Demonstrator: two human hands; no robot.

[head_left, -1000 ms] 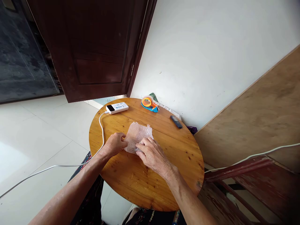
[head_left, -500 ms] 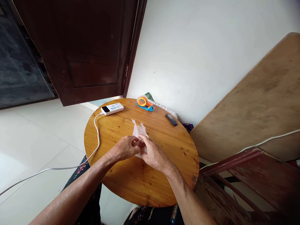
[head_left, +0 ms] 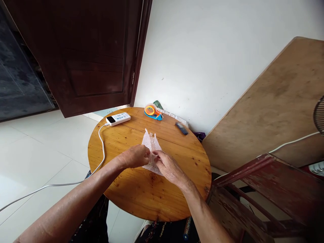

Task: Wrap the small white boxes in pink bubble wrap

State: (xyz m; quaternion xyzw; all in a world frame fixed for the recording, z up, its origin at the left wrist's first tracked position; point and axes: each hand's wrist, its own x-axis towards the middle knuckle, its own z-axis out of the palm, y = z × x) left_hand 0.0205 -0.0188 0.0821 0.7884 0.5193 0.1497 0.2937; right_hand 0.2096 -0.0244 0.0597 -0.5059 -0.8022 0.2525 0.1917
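A sheet of pinkish-clear bubble wrap (head_left: 157, 168) lies spread on the round wooden table, its far corners standing up. Along its middle sits a narrow transparent thing (head_left: 152, 143), too unclear to name. My left hand (head_left: 138, 156) is closed at the wrap's left side, its fingers curled on the plastic and its fingertips partly hidden. On the opposite side my right hand (head_left: 168, 165) has thumb and fingers bent around the wrap's right edge, close to the transparent thing.
On the round table (head_left: 152, 202), a white power bank (head_left: 118, 119) with a cable (head_left: 103, 148) stands at the left. A tape dispenser (head_left: 154, 112) and a dark blurred-out item (head_left: 181, 128) lie towards the wall. A red wooden frame (head_left: 253, 172) stands at the right.
The bubble wrap has opened out wider, and the transparent thing in it shows more. My hands have drawn slightly apart. The view has shifted a little to the right.
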